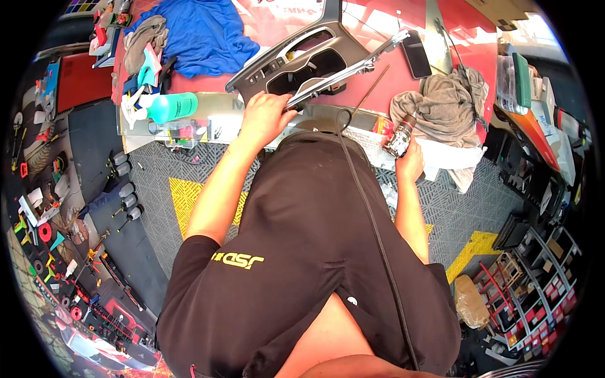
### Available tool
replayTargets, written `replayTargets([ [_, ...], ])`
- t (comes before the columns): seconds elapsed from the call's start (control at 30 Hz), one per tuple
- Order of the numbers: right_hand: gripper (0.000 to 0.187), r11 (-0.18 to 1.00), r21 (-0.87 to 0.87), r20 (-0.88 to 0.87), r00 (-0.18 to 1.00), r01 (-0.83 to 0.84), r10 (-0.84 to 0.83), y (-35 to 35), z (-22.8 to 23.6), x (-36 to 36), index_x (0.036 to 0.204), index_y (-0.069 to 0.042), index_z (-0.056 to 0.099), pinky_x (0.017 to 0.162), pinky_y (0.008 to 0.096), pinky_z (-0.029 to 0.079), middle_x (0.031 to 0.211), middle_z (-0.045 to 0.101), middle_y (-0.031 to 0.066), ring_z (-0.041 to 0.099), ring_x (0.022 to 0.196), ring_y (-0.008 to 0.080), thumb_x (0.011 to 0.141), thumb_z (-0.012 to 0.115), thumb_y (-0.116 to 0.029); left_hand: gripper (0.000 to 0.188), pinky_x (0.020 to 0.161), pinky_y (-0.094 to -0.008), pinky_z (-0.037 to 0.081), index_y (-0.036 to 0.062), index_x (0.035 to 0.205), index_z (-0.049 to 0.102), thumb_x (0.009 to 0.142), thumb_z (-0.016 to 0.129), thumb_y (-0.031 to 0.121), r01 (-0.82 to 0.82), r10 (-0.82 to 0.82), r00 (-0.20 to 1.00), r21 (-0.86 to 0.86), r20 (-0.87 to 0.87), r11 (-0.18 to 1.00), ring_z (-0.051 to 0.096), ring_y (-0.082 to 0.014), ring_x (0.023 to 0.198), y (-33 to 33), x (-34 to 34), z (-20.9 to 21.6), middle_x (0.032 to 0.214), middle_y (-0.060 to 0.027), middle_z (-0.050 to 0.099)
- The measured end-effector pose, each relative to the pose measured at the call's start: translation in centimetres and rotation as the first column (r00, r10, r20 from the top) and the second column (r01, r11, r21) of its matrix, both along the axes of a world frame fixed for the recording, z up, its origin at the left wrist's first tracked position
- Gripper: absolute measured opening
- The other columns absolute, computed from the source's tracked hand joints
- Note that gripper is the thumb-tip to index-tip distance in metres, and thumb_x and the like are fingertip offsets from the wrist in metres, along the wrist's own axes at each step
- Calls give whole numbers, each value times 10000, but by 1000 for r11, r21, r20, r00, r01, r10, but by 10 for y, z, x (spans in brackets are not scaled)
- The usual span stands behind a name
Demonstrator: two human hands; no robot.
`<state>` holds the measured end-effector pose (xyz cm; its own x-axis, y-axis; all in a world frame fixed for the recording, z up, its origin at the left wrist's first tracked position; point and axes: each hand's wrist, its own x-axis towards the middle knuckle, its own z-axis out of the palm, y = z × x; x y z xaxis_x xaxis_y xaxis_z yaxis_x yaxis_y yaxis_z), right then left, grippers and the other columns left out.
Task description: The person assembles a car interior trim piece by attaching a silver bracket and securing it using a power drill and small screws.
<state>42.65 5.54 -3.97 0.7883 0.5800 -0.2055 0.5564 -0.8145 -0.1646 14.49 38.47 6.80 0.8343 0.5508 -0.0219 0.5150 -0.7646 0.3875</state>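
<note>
A dark grey car console trim panel (345,45), with cup-holder openings and a row of buttons, lies tilted on the red-topped bench. A long silver metallic strip (343,74) runs along its right side. My left hand (265,118) is closed on the panel's near end, its thumb by the strip's lower end. In my right hand (409,162), closed round its near end, is a small dark cylinder with pale markings (398,140), perhaps a bottle. It is beside a crumpled grey cloth (441,104). The palm side of both hands is hidden.
A green spray bottle (173,107) lies left of my left hand, near a blue cloth (195,38). A black phone (416,55) rests right of the panel. A thin dark cable (368,195) hangs across my front. Tool-covered boards (57,252) stand left.
</note>
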Motion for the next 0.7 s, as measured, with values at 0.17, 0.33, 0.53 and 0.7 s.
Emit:
replayTargets([
  [0.17,775,993,-111,-113,993,-32,19,12,14,7,1462,-81,459,964,506,493,1271,601,168,594,1164,391,744,735,10,357,1012,-461,452,72,1144,673,945,679,368,75,-79,982,-31,-169,997,690,-271,882,14,14,-10,825,-93,707],
  [0.33,884,978,-199,-203,979,-68,27,17,26,16,1498,-96,424,964,492,504,1300,585,139,588,1173,366,697,790,-28,307,949,-430,491,70,985,660,967,652,376,102,-103,994,-48,-21,994,686,-276,771,19,11,-20,740,-86,693],
  [0.53,932,957,-269,-266,963,-111,37,17,34,25,1533,-111,394,997,467,505,1362,569,120,580,1189,354,689,784,-60,315,925,-416,510,88,982,673,978,634,400,110,-112,992,-41,-52,993,691,-265,731,22,13,-19,685,-84,676],
  [0.7,895,959,-259,-246,968,-112,47,18,48,28,1509,-119,445,1006,456,506,1402,554,102,578,1216,344,680,780,-85,371,931,-432,519,84,1007,675,953,651,450,71,-71,997,-21,-17,997,697,-283,754,20,16,-14,709,-98,687],
])
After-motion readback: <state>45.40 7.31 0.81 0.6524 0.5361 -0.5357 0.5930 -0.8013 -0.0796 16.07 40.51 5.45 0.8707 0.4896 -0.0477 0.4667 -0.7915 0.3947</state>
